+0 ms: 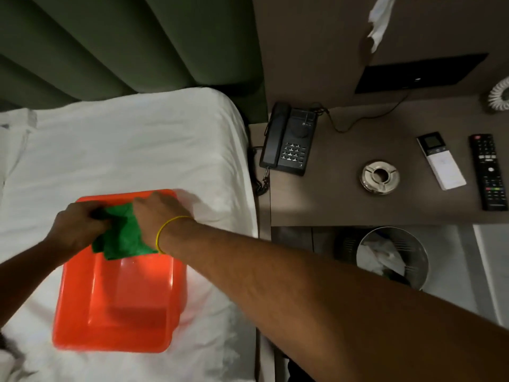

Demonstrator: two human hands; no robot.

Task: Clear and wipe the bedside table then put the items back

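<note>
An orange plastic tub [132, 312] sits on the white bed. Over its far rim, my left hand [78, 226] and my right hand [159, 216] both grip a green cloth [124, 235]; the right wrist wears a yellow band. To the right, the brown bedside table [344, 208] holds a black telephone [289, 139], a round metal ashtray [380, 176], a white remote [440, 161] and a black remote [489, 172].
A metal wastebasket [394, 257] with crumpled paper stands on the floor under the table's front edge. A green padded headboard [124, 42] rises behind the bed. A white coiled cord [500, 96] lies at the far right, and a white tissue [380, 20] hangs above.
</note>
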